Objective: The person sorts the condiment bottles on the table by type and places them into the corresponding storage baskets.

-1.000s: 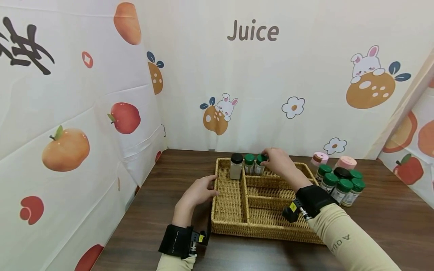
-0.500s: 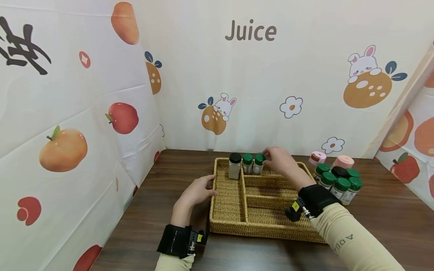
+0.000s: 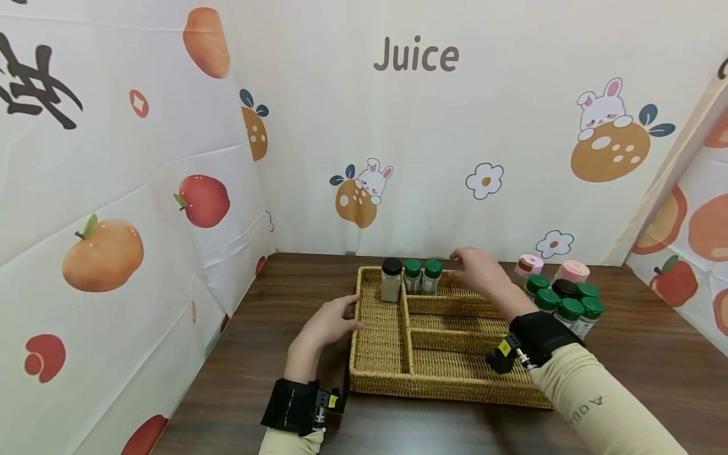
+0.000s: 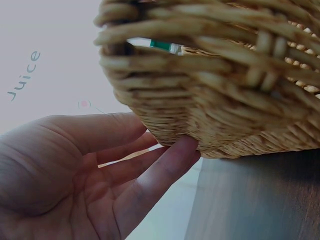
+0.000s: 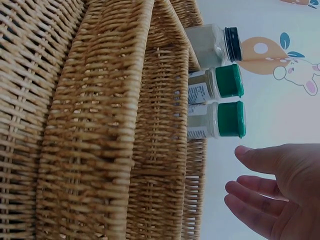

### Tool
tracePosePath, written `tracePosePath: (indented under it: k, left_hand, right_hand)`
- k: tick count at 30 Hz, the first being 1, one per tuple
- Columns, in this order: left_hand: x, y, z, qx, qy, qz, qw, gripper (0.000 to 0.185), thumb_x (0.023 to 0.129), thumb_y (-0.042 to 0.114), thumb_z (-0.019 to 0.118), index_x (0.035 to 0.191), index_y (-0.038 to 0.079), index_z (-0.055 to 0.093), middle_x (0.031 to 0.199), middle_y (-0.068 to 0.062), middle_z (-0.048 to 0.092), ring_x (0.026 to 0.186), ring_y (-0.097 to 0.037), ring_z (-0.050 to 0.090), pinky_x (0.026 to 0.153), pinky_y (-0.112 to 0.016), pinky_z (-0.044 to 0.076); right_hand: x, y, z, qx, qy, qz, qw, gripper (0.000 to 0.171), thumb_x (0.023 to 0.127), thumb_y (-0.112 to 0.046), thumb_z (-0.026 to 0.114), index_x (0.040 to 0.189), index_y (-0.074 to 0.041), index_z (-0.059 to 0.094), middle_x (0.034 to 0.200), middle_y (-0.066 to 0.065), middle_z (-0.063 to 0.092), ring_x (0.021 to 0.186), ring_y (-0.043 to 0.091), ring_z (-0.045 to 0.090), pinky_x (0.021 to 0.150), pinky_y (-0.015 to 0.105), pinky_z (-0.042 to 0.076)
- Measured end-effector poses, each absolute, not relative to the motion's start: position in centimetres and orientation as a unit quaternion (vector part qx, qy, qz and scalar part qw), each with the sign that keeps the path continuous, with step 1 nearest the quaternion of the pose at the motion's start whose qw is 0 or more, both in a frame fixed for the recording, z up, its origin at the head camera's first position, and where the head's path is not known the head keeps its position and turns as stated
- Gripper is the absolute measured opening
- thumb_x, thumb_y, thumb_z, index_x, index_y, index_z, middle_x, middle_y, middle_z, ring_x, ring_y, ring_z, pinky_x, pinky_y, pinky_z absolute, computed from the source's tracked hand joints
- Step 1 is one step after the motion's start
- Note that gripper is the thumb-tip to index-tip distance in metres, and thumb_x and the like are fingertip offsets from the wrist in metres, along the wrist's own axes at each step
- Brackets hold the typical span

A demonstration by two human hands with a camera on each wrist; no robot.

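Observation:
A wicker basket with several compartments stands on the table. In its back compartment two green-capped spice jars stand side by side, the left jar and the right jar. Left of them, in the long left compartment, is a taller black-capped jar with pale contents. My left hand touches the basket's left side; in the left wrist view its fingertips rest against the wicker wall. Just right of the green-capped jars, my right hand hovers with nothing in it, fingers relaxed and apart from the caps, as the right wrist view shows.
Right of the basket, several more green-capped jars cluster round a black-capped one. Two pink-lidded containers, one nearer the basket and one further right, stand behind them. A printed cloth hangs behind the dark wooden table.
My right hand has let go of the right green-capped jar and moved a little to the right. The jar stays standing in the basket. The left hand keeps its place at the basket's side.

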State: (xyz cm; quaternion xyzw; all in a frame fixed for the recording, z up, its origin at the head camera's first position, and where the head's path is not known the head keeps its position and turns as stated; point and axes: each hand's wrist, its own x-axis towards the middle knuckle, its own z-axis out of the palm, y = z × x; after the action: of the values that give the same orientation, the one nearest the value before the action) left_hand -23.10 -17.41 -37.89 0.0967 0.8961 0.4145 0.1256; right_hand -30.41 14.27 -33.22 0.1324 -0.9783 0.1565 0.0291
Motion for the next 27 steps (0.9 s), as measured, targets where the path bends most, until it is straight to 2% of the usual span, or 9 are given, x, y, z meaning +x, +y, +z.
tracePosePath:
  k: [15, 20, 27]
  left_hand:
    - [-23.1, -17.4, -38.0, 0.092, 0.892, 0.424, 0.127, 0.062, 0.096, 0.007, 0.064, 0.153, 0.008, 0.040, 0.148, -0.022, 0.050, 0.119, -0.033, 0.064, 0.082, -0.039, 0.057]
    - [-23.1, -17.4, -38.0, 0.095, 0.893, 0.421, 0.125, 0.062, 0.096, 0.008, 0.064, 0.153, 0.008, 0.040, 0.147, -0.022, 0.051, 0.121, -0.033, 0.063, 0.085, -0.040, 0.057]
    - [-23.2, -17.4, -38.1, 0.097, 0.896, 0.415, 0.126, 0.063, 0.096, 0.009, 0.065, 0.154, 0.008, 0.039, 0.148, -0.021, 0.050, 0.116, -0.031, 0.066, 0.083, -0.040, 0.056]
  right_hand:
    - [-30.0, 16.9, -33.1, 0.123, -0.979, 0.157, 0.033, 0.039, 0.094, -0.014, 0.068, 0.126, 0.005, 0.061, 0.118, 0.027, 0.066, 0.108, 0.043, 0.062, 0.086, 0.053, 0.052]
    - [-29.9, 18.2, -32.9, 0.109, -0.983, 0.142, 0.036, 0.039, 0.094, -0.015, 0.068, 0.127, 0.006, 0.061, 0.118, 0.028, 0.065, 0.108, 0.043, 0.062, 0.086, 0.053, 0.051]
    - [-29.4, 20.5, -32.7, 0.098, -0.986, 0.128, 0.042, 0.040, 0.094, -0.015, 0.067, 0.127, 0.007, 0.060, 0.120, 0.030, 0.064, 0.106, 0.044, 0.062, 0.083, 0.053, 0.051]
